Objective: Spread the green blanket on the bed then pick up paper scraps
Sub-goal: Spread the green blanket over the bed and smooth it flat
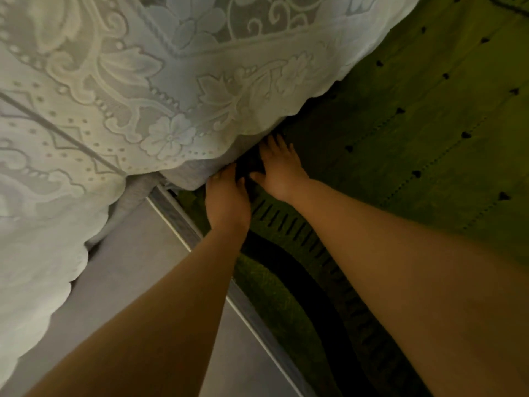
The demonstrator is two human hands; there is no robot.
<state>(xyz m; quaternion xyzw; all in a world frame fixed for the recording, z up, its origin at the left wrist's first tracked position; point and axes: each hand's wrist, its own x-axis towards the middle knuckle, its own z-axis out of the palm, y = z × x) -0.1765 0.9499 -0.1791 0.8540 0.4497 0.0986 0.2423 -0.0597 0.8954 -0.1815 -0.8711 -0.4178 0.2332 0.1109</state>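
Note:
The green blanket [415,133], dotted with small black heart marks and edged with a black band, lies over the bed on the right. My left hand [226,200] grips its edge near the corner, fingers curled into a dark fold. My right hand [282,170] lies flat on the blanket just beside it, fingers spread toward the lace curtain. Both hands are close together at the bed's corner. No paper scraps are visible.
A white lace curtain [128,90] with a floral pattern hangs over the upper left and reaches the bed's corner. The grey bed frame edge [183,224] runs diagonally down the middle. Grey floor [137,262] lies to its left.

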